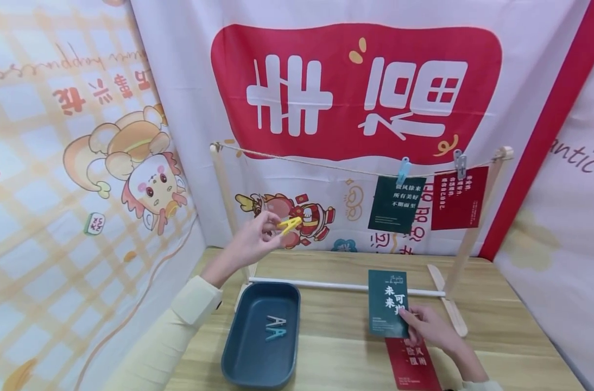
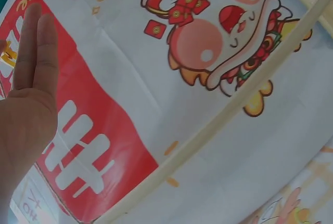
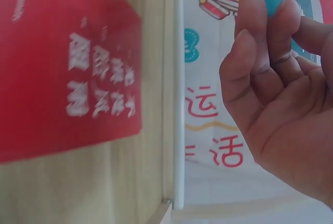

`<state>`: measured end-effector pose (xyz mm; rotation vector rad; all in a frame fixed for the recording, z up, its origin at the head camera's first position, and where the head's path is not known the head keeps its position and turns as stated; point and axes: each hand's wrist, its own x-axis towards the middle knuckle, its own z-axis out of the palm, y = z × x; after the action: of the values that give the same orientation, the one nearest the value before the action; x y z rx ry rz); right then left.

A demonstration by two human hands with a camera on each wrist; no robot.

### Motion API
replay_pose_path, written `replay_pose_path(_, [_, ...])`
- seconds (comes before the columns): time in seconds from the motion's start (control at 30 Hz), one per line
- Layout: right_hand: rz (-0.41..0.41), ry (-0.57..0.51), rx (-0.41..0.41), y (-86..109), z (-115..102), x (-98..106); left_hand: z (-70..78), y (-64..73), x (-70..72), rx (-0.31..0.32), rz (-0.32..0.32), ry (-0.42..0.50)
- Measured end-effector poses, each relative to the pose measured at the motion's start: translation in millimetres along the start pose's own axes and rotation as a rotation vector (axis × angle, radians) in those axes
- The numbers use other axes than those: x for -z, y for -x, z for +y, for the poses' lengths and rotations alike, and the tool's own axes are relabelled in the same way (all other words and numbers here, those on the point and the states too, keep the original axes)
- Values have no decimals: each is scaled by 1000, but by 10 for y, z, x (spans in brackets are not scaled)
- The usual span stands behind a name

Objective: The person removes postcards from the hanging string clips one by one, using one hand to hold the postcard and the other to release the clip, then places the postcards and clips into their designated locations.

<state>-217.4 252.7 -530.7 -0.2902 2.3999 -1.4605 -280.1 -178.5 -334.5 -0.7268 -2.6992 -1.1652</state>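
My left hand (image 1: 258,241) pinches a yellow clothespin (image 1: 290,224) in the air, left of centre and below the string (image 1: 297,159). In the left wrist view a bit of the yellow clothespin (image 2: 9,55) shows beside the fingers. My right hand (image 1: 431,328) holds a green card (image 1: 387,298) with white lettering by its lower right corner. Beneath it a red card (image 1: 413,366) lies on the table. From the string hang another green card (image 1: 397,209) under a blue clothespin (image 1: 403,170) and a red card (image 1: 459,198) under a grey clothespin (image 1: 460,164).
A dark blue tray (image 1: 258,347) on the wooden table (image 1: 336,347) holds a grey clothespin (image 1: 276,321) and a blue clothespin (image 1: 276,334). The string runs between two wooden posts (image 1: 470,239), joined low down by a white rod (image 1: 321,284). Printed cloth (image 1: 179,32) hangs behind.
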Motion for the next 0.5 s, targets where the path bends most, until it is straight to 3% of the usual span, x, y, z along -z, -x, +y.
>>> replay_pose_path(0.2, [-44,-18,-6,64,116,11,-202,161,-120,42,-21,32])
replay_pose_path(0.33, [-70,-9,-31,84,205,26,-349,265,-194,59,-31,-28])
replay_pose_path(0.5, [-93,10,-53,124,316,41,-500,391,-268,115,-101,-83])
